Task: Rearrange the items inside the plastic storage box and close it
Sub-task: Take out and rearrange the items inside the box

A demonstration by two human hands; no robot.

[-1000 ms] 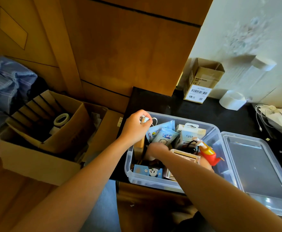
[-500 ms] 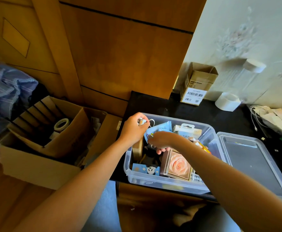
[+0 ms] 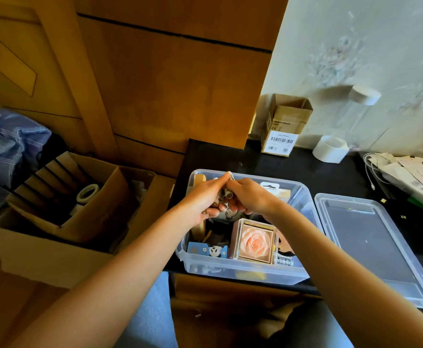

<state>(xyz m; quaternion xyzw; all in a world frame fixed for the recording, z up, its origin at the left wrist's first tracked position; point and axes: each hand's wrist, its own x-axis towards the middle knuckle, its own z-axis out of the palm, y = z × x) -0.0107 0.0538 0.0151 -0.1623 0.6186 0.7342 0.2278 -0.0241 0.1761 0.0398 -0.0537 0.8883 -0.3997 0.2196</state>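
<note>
Both hands now meet over storage box (image 3: 245,272): left hand (image 3: 202,197) and right hand (image 3: 251,197) pinch small tube (image 3: 230,177). I'd seat it flat; lid (image 3: 371,247) lies alongside.

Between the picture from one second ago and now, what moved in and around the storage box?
The right hand rose from among the items to meet the left hand above the storage box; both now grip a small cylindrical item. The rose box, earlier covered, shows. The lid still lies beside the box.
</note>
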